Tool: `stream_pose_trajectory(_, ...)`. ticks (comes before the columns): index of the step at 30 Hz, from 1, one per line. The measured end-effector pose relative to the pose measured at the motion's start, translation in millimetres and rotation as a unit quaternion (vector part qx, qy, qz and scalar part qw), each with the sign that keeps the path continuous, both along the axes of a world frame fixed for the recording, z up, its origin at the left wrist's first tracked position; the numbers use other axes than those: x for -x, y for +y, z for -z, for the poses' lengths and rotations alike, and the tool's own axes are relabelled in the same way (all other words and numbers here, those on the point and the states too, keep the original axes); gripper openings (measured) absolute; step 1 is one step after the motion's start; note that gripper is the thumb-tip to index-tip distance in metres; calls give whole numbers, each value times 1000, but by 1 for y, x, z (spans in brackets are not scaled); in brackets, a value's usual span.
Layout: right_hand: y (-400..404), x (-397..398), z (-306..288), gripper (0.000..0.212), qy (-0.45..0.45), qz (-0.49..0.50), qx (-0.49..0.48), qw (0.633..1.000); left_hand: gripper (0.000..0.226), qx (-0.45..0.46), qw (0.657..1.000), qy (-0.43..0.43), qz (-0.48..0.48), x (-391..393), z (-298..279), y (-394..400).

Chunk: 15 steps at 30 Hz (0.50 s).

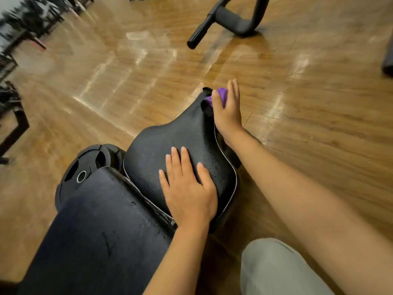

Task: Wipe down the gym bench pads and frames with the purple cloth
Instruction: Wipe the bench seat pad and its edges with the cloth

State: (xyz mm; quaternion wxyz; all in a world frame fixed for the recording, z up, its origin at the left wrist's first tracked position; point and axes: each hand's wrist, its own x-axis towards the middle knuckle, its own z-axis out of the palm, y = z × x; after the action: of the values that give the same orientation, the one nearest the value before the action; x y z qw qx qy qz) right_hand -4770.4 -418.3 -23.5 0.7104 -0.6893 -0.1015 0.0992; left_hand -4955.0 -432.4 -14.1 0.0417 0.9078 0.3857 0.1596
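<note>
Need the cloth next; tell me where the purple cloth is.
In the head view, the purple cloth is right of centre, bunched under the right hand at the narrow far tip of the seat pad.

- Looked like a gym, on a glossy wood-plank floor (148,86).
- Held a black padded bench: a contoured seat pad (170,145) and a long back pad (95,220).
- Kept black weight plates (85,165) stacked just beside the bench.
- Showed a black tubular machine frame (231,20) farther off, and blurred dark racks (12,50) at the left edge.
</note>
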Motion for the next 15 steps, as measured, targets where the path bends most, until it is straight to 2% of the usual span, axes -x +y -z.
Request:
stream_pose_trajectory(3, -26, 33, 7, 71, 72, -103, -83, 989, 66, 6, 1000, 1, -1, 0, 0, 0)
stream_pose_trajectory(5, -52, 53, 14, 73, 108, -223, -94, 964, 64, 8, 1000, 3, 2, 1, 0, 0)
stream_pose_trajectory(7, -82, 66, 17, 69, 125, -294, -76, 945, 62, 12, 1000, 6, 3, 1, 1, 0)
stream_pose_trajectory(10, -117, 90, 25, 65, 123, -294, -46, 947, 61, 17, 1000, 2, 2, 1, 0, 0)
stream_pose_trajectory(15, -122, 119, 32, 65, 73, -221, -19, 972, 61, 10, 1000, -5, 0, 1, 2, 1)
